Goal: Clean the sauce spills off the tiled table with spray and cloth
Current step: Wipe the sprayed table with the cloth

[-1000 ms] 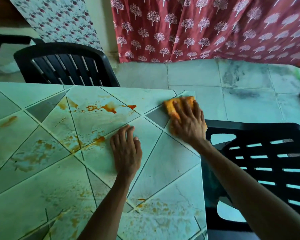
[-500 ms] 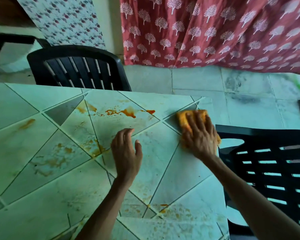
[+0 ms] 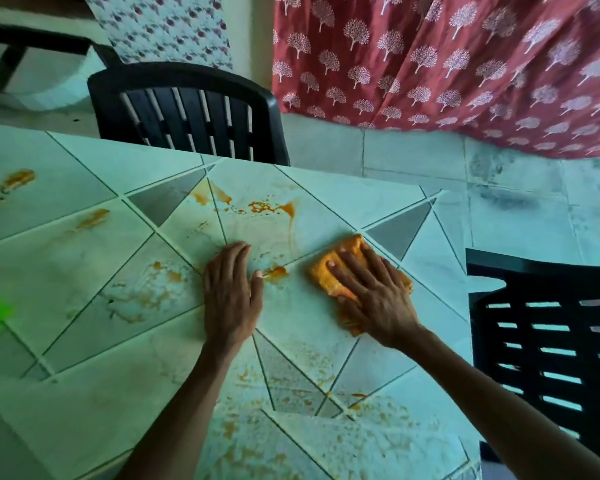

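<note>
While the right hand (image 3: 374, 299) presses flat on the orange cloth (image 3: 340, 268) and the left hand (image 3: 231, 296) rests open, sauce spills (image 3: 271, 207) remain across most tiles, seemingly half-smeared.

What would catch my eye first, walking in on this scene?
The right hand presses an orange cloth flat on the tiled table, near its right edge. Orange sauce streaks lie just beyond the left hand, which rests flat mid-table. A red tree-print curtain hangs behind.
</note>
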The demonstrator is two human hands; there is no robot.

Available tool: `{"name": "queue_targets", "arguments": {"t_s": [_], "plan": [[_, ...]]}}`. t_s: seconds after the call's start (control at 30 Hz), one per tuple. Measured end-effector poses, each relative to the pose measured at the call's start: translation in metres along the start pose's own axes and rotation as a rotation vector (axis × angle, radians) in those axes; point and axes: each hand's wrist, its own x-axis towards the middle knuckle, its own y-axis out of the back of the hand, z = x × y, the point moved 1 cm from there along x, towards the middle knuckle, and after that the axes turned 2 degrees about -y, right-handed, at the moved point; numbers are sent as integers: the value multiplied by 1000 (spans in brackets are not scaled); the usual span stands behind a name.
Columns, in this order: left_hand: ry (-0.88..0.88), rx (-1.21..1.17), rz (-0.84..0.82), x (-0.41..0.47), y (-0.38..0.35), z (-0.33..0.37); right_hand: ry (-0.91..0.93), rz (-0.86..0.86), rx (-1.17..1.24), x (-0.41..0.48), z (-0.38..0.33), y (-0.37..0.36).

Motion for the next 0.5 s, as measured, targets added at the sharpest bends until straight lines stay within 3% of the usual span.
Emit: {"name": "queue_targets", "arguments": {"t_s": [0.13, 0.23, 0.33, 0.5], "plan": [[3, 44, -21, 2, 2, 3, -370, 60, 52, 26, 46, 14], [6, 41, -21, 1, 2, 1, -576, 139, 106, 88, 21, 14], [1, 33, -6, 1, 4, -1, -402, 140, 78, 100, -30, 4], [-4, 4, -9, 0, 4, 4, -55, 38, -6, -5, -60, -11]]}}
